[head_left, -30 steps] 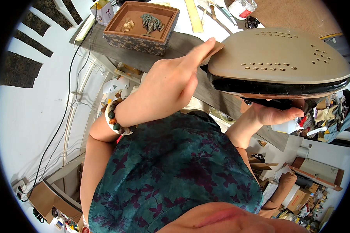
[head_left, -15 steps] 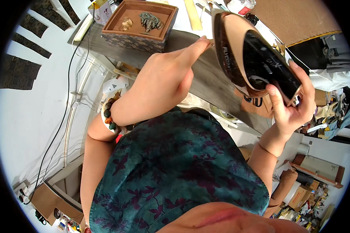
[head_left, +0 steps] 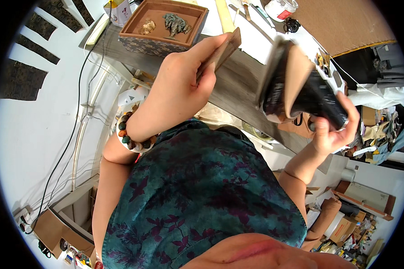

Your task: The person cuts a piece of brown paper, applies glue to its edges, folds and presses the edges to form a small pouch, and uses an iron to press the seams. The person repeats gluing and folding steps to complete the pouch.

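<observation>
The person's left hand [head_left: 177, 85] was closed around a thin, flat, brown piece with straight edges [head_left: 226, 50], pinching it between thumb and fingers so that it stood tilted, its far end pointing up and to the right. What it was made of could not be told. The right hand [head_left: 330, 140] gripped the black handle of a black-and-tan, iron-shaped handheld appliance [head_left: 298, 85], thumb on the near side and fingers around the far side. The appliance was held to the right of the brown piece, well apart from it, and its left edge was blurred.

Both things were held up over a grey wood-grained table [head_left: 238, 89]. Near its far left stood a square box with dark floral-patterned walls and a brown rim [head_left: 155, 46]; inside lay a crumpled gold lump [head_left: 147, 27] and, to its right, a larger grey-green one [head_left: 176, 25]. Beyond the hands, white paper [head_left: 251, 47] lay under a pale yellow flat strip [head_left: 223, 15]. A white jar with a red patch [head_left: 280, 9] stood near a bundle of black cord [head_left: 292, 25]. A bracelet of multicoloured round beads [head_left: 123, 133] circled the left wrist.
</observation>
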A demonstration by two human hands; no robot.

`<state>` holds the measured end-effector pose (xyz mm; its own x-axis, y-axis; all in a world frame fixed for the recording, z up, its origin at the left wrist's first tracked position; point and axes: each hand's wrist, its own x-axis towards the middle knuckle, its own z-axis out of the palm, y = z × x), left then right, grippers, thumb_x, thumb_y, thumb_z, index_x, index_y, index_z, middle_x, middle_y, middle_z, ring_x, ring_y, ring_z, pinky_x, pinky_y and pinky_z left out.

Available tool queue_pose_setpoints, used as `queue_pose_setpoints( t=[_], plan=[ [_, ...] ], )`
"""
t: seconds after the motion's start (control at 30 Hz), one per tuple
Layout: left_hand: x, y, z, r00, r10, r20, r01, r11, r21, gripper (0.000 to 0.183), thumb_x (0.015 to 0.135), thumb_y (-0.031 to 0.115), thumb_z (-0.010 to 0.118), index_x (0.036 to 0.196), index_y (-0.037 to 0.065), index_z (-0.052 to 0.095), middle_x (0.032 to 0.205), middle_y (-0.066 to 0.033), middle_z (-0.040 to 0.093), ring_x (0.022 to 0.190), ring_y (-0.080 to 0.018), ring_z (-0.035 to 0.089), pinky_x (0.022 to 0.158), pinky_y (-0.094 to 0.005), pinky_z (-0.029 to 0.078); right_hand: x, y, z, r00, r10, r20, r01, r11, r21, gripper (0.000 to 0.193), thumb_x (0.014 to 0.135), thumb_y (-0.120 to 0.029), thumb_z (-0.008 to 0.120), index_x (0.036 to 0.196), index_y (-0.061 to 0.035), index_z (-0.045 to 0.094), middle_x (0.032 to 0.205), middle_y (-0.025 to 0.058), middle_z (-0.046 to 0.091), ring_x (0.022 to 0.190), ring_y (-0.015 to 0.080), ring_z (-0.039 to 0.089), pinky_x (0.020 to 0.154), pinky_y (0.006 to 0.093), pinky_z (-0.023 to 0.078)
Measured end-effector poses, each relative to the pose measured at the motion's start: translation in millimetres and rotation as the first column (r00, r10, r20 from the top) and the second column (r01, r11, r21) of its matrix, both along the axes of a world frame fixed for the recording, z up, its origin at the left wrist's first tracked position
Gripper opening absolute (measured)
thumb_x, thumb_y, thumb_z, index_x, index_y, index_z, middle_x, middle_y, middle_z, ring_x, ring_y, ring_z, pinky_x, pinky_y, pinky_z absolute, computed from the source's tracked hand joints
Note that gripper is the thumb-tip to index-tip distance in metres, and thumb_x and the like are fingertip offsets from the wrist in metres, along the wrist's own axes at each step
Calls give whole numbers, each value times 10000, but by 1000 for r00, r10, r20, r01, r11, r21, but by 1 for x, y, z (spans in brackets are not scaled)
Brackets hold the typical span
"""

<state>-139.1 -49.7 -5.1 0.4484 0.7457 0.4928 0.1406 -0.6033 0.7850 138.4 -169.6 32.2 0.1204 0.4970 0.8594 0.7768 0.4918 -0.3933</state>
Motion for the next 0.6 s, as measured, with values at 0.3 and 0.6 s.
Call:
queue_pose_setpoints(
  t=[0.3,0.6],
  plan=[
    [16,-17,1,996,-78,40,76,996,44,534,809,-140,475,1309,43,504,1234,-157,640,1075,-299,638,870,-340,493,-16,42,-19,748,340,-570,-69,894,442,597,909,-610,558,948,-14,569,756,98,615,585,161,588,526,292,489],
    [24,-18,-3,980,-180,87,173,982,82,687,725,-210,371,1379,-21,468,1433,-151,506,1420,-261,363,1192,-434,185,-21,43,-37,838,297,-458,-45,874,484,637,927,-652,426,1206,-90,533,1182,80,582,1085,230,575,921,461,486]
  ],
)
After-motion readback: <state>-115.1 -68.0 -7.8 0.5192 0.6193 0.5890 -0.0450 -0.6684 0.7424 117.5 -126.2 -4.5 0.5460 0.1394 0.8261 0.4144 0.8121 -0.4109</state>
